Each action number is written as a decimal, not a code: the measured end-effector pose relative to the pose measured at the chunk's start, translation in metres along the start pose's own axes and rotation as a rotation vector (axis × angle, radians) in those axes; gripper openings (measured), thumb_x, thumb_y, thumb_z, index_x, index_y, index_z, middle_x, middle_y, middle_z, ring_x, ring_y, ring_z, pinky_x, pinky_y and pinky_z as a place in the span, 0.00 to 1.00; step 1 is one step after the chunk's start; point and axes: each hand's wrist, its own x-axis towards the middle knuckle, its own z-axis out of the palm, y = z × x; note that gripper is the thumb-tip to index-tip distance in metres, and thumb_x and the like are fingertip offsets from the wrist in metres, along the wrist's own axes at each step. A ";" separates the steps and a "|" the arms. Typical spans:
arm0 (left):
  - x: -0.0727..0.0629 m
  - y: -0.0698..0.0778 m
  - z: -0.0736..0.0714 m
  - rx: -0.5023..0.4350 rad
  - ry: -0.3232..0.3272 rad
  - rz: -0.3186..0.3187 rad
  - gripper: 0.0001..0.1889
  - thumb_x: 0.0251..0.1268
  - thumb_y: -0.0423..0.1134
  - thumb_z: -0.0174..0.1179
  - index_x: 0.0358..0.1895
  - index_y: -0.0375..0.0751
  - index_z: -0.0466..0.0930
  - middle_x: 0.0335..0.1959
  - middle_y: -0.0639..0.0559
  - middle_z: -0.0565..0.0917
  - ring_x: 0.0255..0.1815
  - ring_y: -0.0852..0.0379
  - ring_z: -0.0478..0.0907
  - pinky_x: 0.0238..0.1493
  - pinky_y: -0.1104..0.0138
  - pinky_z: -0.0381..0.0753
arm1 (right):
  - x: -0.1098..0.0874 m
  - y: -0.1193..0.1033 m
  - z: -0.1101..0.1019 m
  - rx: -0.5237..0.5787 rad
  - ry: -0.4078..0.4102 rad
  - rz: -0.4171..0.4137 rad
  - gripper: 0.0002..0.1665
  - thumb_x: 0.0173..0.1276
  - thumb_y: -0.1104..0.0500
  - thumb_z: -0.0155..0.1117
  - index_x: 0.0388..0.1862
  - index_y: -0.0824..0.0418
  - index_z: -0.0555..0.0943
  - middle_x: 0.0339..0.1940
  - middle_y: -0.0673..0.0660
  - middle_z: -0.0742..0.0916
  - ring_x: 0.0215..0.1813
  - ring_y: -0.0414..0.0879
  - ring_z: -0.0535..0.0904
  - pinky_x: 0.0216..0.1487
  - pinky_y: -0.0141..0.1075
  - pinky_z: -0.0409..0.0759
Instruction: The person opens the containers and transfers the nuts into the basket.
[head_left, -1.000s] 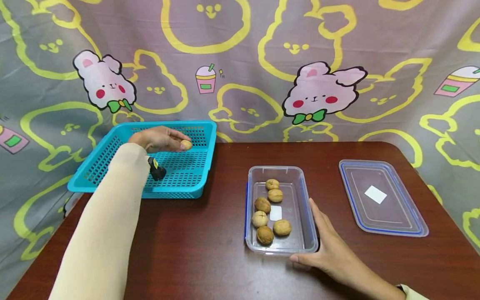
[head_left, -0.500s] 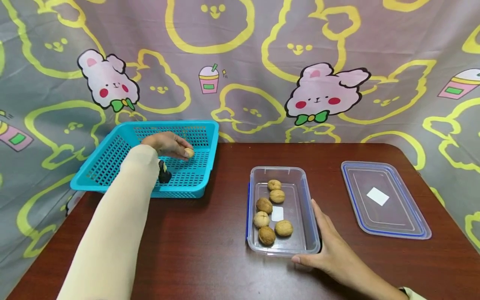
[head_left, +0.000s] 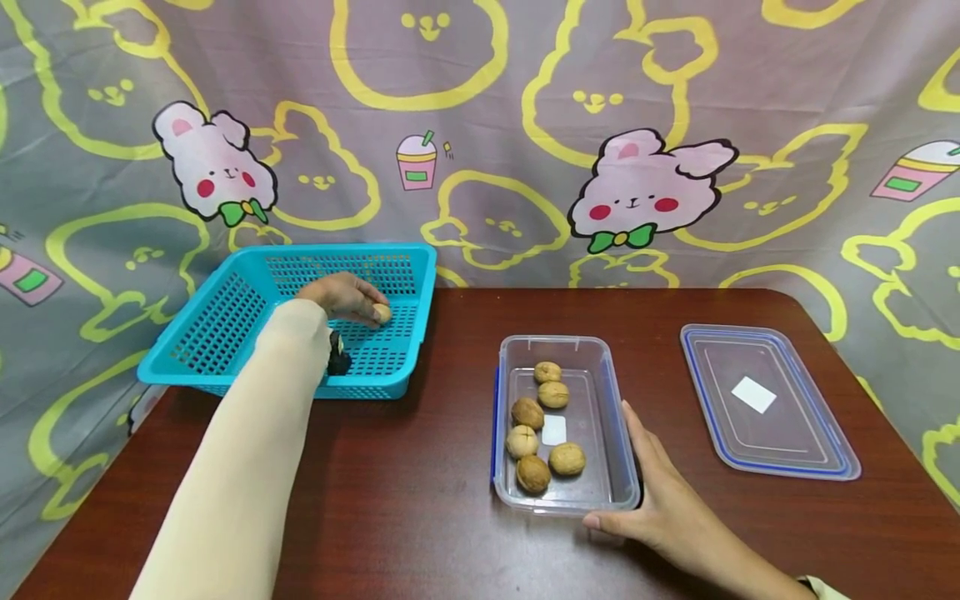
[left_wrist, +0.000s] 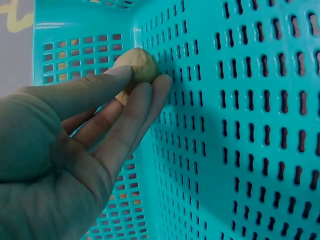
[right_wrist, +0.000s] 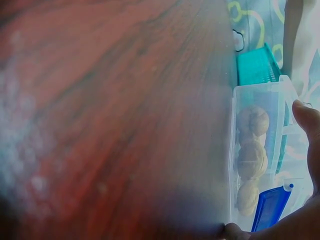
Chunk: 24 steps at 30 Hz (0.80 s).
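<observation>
Inside the turquoise basket [head_left: 420, 350], my left hand [head_left: 341, 296] pinches a walnut [head_left: 382, 314] between thumb and fingertips. The left wrist view shows that walnut [left_wrist: 141, 64] low over the slotted basket floor, near a side wall. My right hand [head_left: 663, 500] holds the near right corner of a clear plastic container [head_left: 618, 433], fingers along its right wall and thumb at the near wall. Several walnuts [head_left: 567, 458] lie in the container, mostly along its left side. From the right wrist, some walnuts [right_wrist: 252, 160] show through the container's wall.
A clear lid [head_left: 783, 383] with a blue seal lies on the brown table [head_left: 405, 500], right of the container. A blue locking flap [right_wrist: 270, 207] hangs on the container's side. Behind the table hangs a patterned cloth [head_left: 480, 142].
My left hand has moved down and slightly right, lowering the pinched walnut toward the basket floor. My right hand and the container have stayed in place.
</observation>
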 end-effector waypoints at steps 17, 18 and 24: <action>0.005 -0.003 0.004 -0.024 0.021 -0.009 0.23 0.80 0.26 0.52 0.74 0.28 0.69 0.73 0.27 0.71 0.66 0.38 0.81 0.67 0.55 0.84 | -0.001 0.000 0.001 0.002 -0.015 0.001 0.86 0.46 0.44 0.90 0.89 0.50 0.38 0.79 0.72 0.65 0.75 0.65 0.67 0.67 0.63 0.73; 0.005 -0.003 0.004 -0.020 0.017 -0.010 0.23 0.80 0.26 0.52 0.74 0.28 0.69 0.74 0.28 0.70 0.67 0.38 0.81 0.67 0.55 0.84 | -0.001 0.000 0.001 0.004 -0.016 0.003 0.86 0.46 0.44 0.90 0.89 0.50 0.37 0.80 0.72 0.65 0.75 0.65 0.67 0.67 0.64 0.72; 0.004 0.002 0.001 -0.020 -0.015 -0.025 0.27 0.79 0.26 0.52 0.78 0.33 0.65 0.78 0.31 0.65 0.71 0.36 0.76 0.68 0.53 0.83 | -0.001 0.001 -0.001 0.023 -0.025 0.015 0.86 0.47 0.44 0.90 0.89 0.47 0.36 0.82 0.72 0.62 0.78 0.67 0.63 0.71 0.61 0.70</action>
